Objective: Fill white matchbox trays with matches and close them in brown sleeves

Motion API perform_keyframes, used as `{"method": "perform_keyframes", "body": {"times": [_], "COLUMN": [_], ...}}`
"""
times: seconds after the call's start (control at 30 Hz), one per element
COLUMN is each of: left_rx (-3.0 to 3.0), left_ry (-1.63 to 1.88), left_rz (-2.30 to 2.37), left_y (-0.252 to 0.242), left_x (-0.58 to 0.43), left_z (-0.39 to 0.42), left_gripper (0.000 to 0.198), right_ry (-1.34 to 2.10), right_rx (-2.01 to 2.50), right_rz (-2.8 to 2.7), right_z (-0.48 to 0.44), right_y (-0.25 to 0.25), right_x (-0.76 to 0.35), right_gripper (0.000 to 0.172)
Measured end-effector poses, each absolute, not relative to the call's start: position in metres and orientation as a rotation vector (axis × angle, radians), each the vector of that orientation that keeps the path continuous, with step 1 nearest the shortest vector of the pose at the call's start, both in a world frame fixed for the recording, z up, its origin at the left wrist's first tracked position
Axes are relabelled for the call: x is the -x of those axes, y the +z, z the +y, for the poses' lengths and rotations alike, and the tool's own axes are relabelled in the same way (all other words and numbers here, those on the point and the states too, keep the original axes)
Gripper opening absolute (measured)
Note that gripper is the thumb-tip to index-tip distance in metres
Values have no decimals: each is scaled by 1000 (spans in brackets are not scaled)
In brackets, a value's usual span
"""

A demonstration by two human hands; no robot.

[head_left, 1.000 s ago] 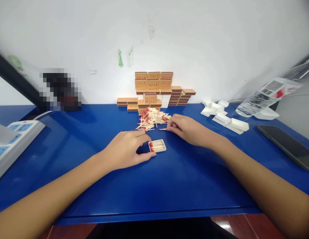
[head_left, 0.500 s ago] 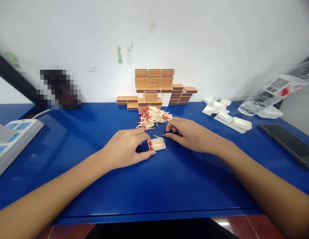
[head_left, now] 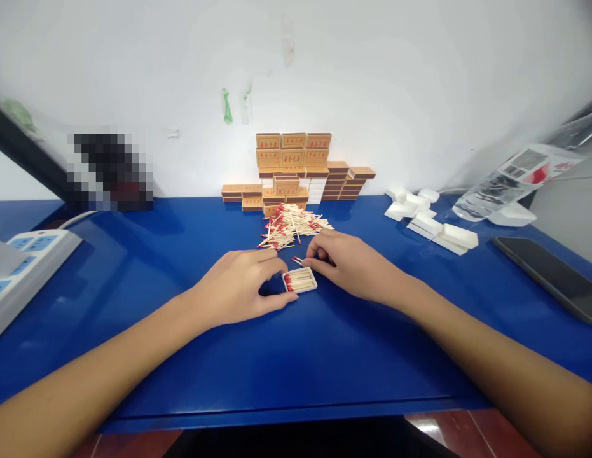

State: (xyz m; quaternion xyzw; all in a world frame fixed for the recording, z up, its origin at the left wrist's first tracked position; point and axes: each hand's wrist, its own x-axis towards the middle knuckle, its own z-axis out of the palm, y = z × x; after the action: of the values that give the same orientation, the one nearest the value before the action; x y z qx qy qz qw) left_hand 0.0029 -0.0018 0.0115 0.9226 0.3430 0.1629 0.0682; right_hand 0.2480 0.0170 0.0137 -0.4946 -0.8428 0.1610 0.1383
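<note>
A small white matchbox tray lies on the blue table with red-tipped matches side by side in it. My left hand grips the tray's left end, thumb at the near side and fingers at the far side. Just beyond the tray, my right hand is closed in a pinch at a couple of matches, their red heads pointing left; the fingers hide the other ends. Behind both hands is a loose heap of matches.
Stacked orange matchboxes stand against the wall behind the heap. At right are empty white trays, a tilted water bottle and a black phone. A power strip lies at left.
My right hand has moved left with its match to the one lying beyond the tray. The left hand stays at the tray.
</note>
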Motion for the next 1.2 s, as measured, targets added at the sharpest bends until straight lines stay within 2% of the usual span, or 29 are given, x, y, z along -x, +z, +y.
{"method": "perform_keyframes", "body": {"times": [0.13,0.67,0.87,1.07,1.2], "left_rx": [-2794,-2810,-2798,-2825,-2843], "left_ry": [473,369,386,409,481], "left_rz": [1034,948,938,1012,1049], "left_y": [13,21,21,17,15], "left_x": [-1,1,0,1,1], "left_z": [-1,-3,-2,0,1], "left_gripper": [28,26,25,27,28], "right_ry": [490,472,456,498,496], "right_rx": [1395,1382,1335,1427,1323], "right_rz": [-2422,-2400,-2445,-2493,-2513], "right_z": [20,18,22,21,18], "right_y": [12,12,13,16,23], "right_x": [-251,-246,-255,-259,-261], "right_gripper": [11,20,10,17,16]}}
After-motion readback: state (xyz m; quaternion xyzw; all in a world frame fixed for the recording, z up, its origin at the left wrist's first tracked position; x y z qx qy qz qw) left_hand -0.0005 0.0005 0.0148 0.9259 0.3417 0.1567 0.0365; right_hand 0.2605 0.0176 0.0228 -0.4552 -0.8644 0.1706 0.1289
